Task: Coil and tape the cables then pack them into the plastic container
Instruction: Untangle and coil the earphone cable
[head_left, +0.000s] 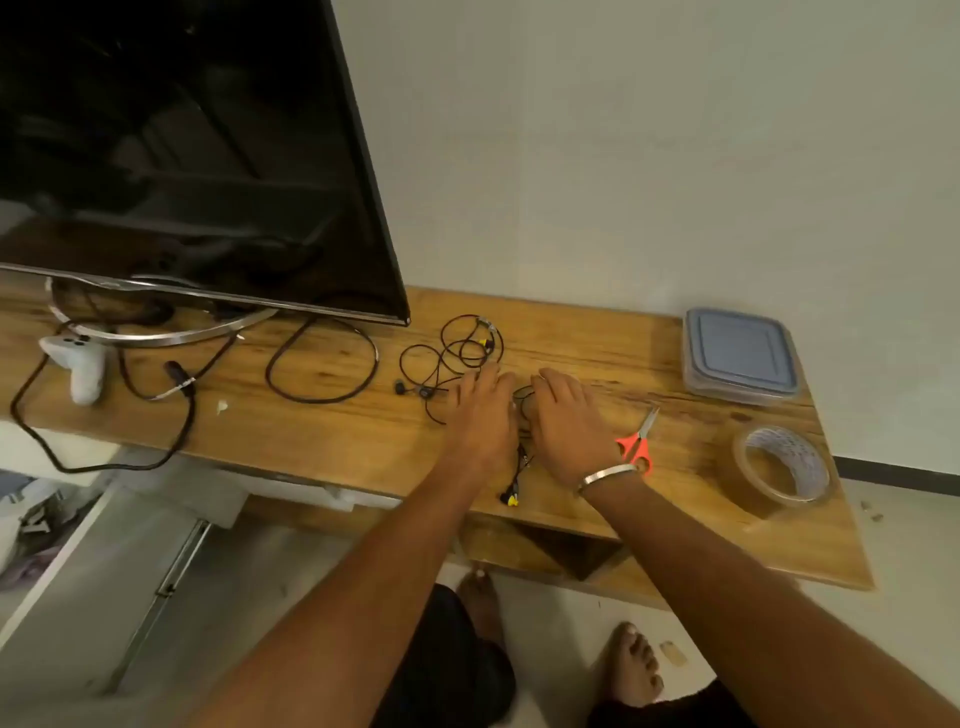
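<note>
A thin black cable (457, 348) with small coloured plugs lies in loose loops on the wooden table (332, 431). My left hand (480, 410) and my right hand (563, 421) lie palm down side by side over its near part, fingers stretched forward. A short coil of the cable (523, 400) shows between the two hands, and a plug end (511, 496) trails toward the table's front edge. Whether any finger pinches the cable is hidden. The lidded plastic container (737, 358) stands at the far right, and a roll of brown tape (782, 470) sits near it.
Orange-handled scissors (639, 441) lie just right of my right wrist. A thicker black cable (322, 364) loops left of the thin one. A television (197, 156) on a ring stand fills the left, with a white game controller (78, 364) below it.
</note>
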